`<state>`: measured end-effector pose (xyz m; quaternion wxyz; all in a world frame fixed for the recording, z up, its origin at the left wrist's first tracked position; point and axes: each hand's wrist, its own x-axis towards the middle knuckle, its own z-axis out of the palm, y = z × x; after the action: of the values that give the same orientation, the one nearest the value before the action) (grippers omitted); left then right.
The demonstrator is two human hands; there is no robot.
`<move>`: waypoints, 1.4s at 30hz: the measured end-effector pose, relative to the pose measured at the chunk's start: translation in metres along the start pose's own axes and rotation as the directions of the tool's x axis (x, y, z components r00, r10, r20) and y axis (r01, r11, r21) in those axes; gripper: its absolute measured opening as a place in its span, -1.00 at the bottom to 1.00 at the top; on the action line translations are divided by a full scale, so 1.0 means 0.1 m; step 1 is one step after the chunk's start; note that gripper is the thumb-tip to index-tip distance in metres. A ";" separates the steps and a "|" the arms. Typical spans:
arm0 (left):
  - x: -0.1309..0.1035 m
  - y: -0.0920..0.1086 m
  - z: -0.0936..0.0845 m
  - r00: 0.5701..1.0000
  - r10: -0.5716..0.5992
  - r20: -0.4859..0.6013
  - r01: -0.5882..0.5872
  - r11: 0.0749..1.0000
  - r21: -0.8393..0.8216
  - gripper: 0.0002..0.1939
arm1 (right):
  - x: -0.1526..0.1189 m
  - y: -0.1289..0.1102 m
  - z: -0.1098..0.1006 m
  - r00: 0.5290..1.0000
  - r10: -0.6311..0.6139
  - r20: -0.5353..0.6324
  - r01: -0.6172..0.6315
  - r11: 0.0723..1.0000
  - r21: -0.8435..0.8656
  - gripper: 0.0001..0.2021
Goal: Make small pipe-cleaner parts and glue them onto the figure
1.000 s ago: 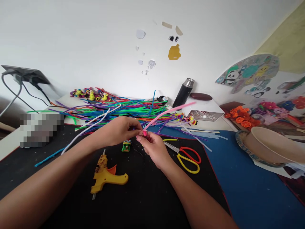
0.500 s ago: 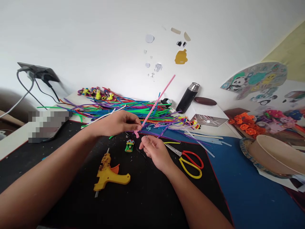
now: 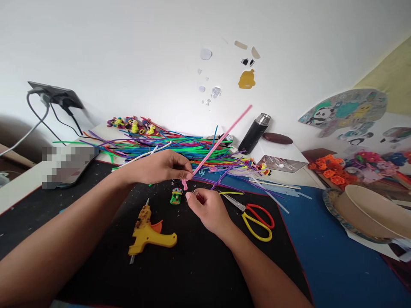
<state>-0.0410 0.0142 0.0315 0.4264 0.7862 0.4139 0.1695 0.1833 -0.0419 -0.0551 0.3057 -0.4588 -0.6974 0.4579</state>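
the pipe cleaner [image 3: 222,140] is pink, the small figure [image 3: 175,197] apparently mostly green.

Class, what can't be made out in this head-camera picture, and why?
All in the head view:
What, if anything, the right hand holds: its curled grip hides it.
Gripped stretch of the pink stem: the left hand covers it.
Left part of the flat object: pixelation masks it.
Right side of the pale bowl: cut off by the right edge.
Pieces in the white box: too small to identify.
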 end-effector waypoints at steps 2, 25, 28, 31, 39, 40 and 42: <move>0.00 0.00 0.00 1.000 0.003 0.004 -0.003 1.000 -0.009 -0.64 | -0.01 -0.01 0.02 1.000 -0.005 0.002 0.005 1.000 -0.024 -0.48; 0.01 0.00 0.02 0.997 0.043 0.066 -0.041 0.998 -0.037 -0.70 | -0.02 -0.03 0.10 1.000 -0.011 -0.019 0.011 1.000 -0.006 -0.55; 0.01 0.02 0.03 0.997 0.040 0.067 -0.038 0.999 -0.036 -0.67 | -0.03 -0.04 0.10 1.000 -0.011 -0.017 0.011 1.000 -0.004 -0.56; 0.01 0.02 0.03 0.997 0.041 0.068 -0.038 0.999 -0.035 -0.67 | -0.03 -0.05 0.09 1.000 -0.011 -0.023 0.011 1.000 0.000 -0.56; 0.02 0.00 0.03 0.996 0.042 0.076 -0.041 0.999 -0.012 -0.73 | -0.03 -0.03 0.11 1.000 -0.011 -0.005 0.011 1.000 0.027 -0.57; 0.02 -0.01 0.03 0.996 0.044 0.076 -0.043 0.999 -0.012 -0.74 | -0.03 -0.04 0.11 1.000 -0.010 -0.004 0.010 1.000 0.027 -0.57; 0.02 -0.01 0.03 0.996 0.047 0.073 -0.046 0.999 -0.010 -0.74 | -0.03 -0.04 0.11 1.000 -0.006 -0.003 0.006 1.000 0.027 -0.57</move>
<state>-0.0382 0.0141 0.0287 0.4404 0.7997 0.3787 0.1521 0.1735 -0.0495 -0.0554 0.3142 -0.4532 -0.6922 0.4655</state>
